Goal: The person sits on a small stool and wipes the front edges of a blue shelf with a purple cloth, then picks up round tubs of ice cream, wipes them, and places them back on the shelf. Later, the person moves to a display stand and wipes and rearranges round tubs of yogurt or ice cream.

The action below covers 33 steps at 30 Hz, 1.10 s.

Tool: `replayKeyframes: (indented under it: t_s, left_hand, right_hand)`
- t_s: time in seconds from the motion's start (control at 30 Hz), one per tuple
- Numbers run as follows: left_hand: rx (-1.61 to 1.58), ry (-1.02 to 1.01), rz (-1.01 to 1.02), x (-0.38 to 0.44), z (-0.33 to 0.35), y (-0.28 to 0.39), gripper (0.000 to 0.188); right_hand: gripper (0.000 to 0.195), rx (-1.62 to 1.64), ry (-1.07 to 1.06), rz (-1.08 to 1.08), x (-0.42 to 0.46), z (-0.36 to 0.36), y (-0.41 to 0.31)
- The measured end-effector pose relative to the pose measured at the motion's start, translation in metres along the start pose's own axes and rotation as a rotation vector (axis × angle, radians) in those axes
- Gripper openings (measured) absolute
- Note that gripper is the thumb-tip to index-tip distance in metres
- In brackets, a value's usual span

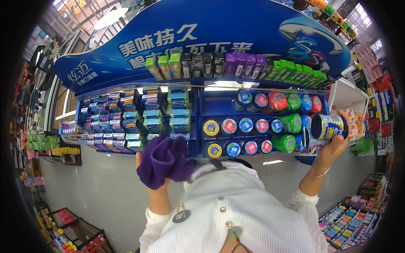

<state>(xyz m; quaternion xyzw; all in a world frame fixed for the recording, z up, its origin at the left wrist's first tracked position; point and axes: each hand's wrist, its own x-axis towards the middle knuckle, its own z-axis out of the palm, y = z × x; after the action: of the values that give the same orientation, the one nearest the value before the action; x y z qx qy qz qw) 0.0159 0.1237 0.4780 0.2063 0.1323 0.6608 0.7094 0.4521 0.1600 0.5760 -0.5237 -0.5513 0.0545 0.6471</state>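
Note:
My left hand holds a bunched purple cloth in front of the shelf's left half. In my right hand is a dark gum jar with a yellow and blue label, tilted on its side at the shelf's right end. Between my hands, gum jars with round printed lids stand in rows, among them a yellow-lidded jar and a green jar. Small gum packs fill the left racks. Boxes of candy, such as a purple box, line the top ledge.
The blue display shelf spans the view under a large blue printed header. A white rack with snack bags adjoins on the right. Further product racks stand at lower right and a black-framed rack at lower left.

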Motion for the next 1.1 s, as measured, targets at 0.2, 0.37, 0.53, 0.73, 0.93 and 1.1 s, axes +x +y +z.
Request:
replayKeyframes:
  t_s: [0.2,0.37,0.53,0.73,0.93,1.1]
  left_hand:
    - [1.858,-0.313,0.245,0.121,0.123,-0.006,0.031]
    - [2.242,-0.747,-0.178,0.167,0.065,-0.073,0.041]
    - [2.459,-0.697,-0.151,0.171,0.085,-0.11,0.032]
    - [2.236,-0.497,-0.077,0.189,0.041,-0.106,0.039]
    - [1.633,-0.05,0.301,0.178,0.07,-0.038,0.038]
    - [1.757,-0.121,0.299,0.158,0.136,-0.028,0.03]
  right_hand:
    - [0.082,0.076,0.191,0.251,-0.051,-0.027,0.016]
    - [0.073,0.071,0.242,0.193,-0.071,-0.036,0.017]
    - [0.073,0.02,0.3,0.242,-0.086,-0.055,0.024]
    - [0.073,0.107,0.282,0.25,-0.087,-0.054,0.03]
    - [0.072,0.142,0.308,0.246,-0.078,-0.042,0.027]
    - [0.073,0.068,0.351,0.265,-0.086,-0.052,0.032]
